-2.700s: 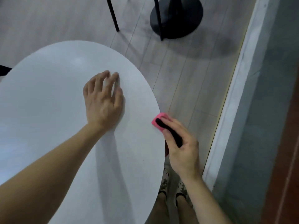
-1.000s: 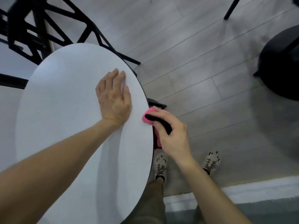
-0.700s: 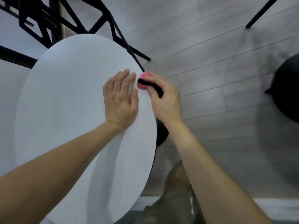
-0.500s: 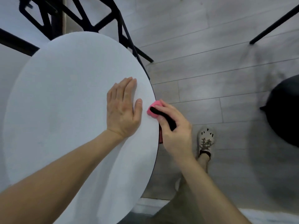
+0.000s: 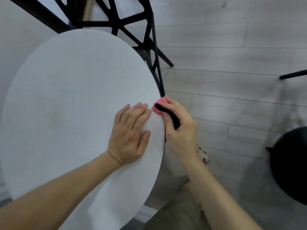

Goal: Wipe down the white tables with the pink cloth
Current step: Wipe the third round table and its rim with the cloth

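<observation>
Round white tabletop (image 5: 66,97): plain, thin dark edge. Bunched pink cloth (image 5: 160,101): uniform bright pink, crossed by black band (image 5: 174,119). Black lattice chair frame (image 5: 126,22): triangular openwork pattern. Pale grey plank floor (image 5: 232,52): faint wood grain. White shoe (image 5: 201,151): dark spots.

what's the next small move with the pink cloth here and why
Probably slide the pink cloth a little further along the rim of the white table, away from the body. The right hand grips the cloth against the table's right edge, the left hand lies flat on the top just beside it as a brace, and more rim runs on ahead toward the black chair.
</observation>
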`<state>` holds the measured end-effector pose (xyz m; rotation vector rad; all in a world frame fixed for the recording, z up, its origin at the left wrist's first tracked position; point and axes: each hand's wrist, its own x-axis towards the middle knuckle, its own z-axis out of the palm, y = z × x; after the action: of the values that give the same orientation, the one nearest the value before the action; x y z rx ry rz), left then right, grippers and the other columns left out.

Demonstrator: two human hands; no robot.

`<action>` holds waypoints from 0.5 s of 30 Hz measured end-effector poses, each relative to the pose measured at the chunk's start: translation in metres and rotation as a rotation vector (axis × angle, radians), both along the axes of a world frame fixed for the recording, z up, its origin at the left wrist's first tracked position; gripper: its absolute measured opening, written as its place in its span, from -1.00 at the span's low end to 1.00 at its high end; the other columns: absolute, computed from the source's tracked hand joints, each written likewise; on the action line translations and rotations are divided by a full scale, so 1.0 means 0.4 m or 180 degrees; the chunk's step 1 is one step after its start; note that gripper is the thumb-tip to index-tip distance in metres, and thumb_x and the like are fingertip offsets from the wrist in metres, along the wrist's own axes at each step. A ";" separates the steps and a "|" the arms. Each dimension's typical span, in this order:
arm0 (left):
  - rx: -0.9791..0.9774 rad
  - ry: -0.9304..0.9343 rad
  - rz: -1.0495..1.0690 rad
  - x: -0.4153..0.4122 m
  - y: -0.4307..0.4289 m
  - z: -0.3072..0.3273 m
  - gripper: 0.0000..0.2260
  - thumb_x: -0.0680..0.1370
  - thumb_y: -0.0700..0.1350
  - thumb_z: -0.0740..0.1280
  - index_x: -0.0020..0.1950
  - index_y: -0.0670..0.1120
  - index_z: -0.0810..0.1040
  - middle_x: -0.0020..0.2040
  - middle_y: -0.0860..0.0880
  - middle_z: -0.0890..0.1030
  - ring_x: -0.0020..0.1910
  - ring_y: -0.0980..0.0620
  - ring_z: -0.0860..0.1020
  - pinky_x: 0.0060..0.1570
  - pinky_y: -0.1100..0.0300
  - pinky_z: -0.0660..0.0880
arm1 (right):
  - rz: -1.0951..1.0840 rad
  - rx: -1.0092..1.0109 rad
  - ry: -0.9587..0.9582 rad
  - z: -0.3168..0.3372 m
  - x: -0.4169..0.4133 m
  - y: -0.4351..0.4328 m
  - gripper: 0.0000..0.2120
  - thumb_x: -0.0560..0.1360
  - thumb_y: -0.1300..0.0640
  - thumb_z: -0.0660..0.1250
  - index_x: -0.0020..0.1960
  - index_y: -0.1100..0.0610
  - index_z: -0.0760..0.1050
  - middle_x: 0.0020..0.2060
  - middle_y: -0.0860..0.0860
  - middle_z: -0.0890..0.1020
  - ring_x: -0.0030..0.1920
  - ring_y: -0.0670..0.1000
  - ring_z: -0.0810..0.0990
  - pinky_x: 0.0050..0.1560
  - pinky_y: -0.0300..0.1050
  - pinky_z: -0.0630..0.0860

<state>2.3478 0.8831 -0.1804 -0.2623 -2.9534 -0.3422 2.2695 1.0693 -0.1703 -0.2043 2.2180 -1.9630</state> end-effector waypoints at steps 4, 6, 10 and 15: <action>-0.0080 -0.0062 0.0001 0.004 -0.002 0.007 -0.51 0.72 -0.02 0.21 0.61 -0.23 0.47 0.65 -0.17 0.42 0.66 -0.19 0.37 0.57 -0.35 0.31 | 0.0534 -0.0054 0.0009 0.017 -0.283 -0.155 -0.71 0.63 0.34 0.39 0.26 0.10 0.74 0.29 -0.06 0.72 0.28 -0.32 0.61 0.41 -0.34 0.46; -0.0048 -0.0127 0.0050 0.005 0.002 0.012 -0.51 0.71 -0.04 0.22 0.60 -0.23 0.48 0.65 -0.17 0.43 0.66 -0.19 0.38 0.55 -0.36 0.33 | 0.0681 -0.0026 0.0050 0.027 -0.341 -0.188 -0.71 0.63 0.34 0.39 0.26 0.11 0.74 0.26 -0.08 0.73 0.15 -0.46 0.59 0.27 -0.52 0.40; -0.0155 -0.0131 0.0058 0.001 0.008 0.034 -0.53 0.67 -0.03 0.30 0.53 -0.22 0.57 0.59 -0.17 0.51 0.59 -0.20 0.47 0.49 -0.31 0.41 | 0.0615 -0.0066 -0.0123 0.036 -0.216 -0.094 -0.71 0.64 0.34 0.39 0.29 0.12 0.72 0.34 -0.06 0.70 0.41 -0.17 0.59 0.51 -0.15 0.47; -0.0066 -0.0046 0.0141 -0.096 -0.070 0.078 -0.80 0.67 -0.14 0.38 0.26 -0.15 0.68 0.32 -0.13 0.64 0.30 -0.19 0.59 0.31 -0.10 0.48 | 0.0708 -0.0076 -0.0055 0.002 -0.174 -0.050 -0.70 0.64 0.28 0.42 0.30 0.02 0.72 0.37 -0.16 0.67 0.45 -0.15 0.58 0.52 -0.15 0.46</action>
<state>2.3093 0.8551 -0.1491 -0.1974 -2.9731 -0.3093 2.2000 1.0492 -0.1693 -0.4164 2.0617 -1.8654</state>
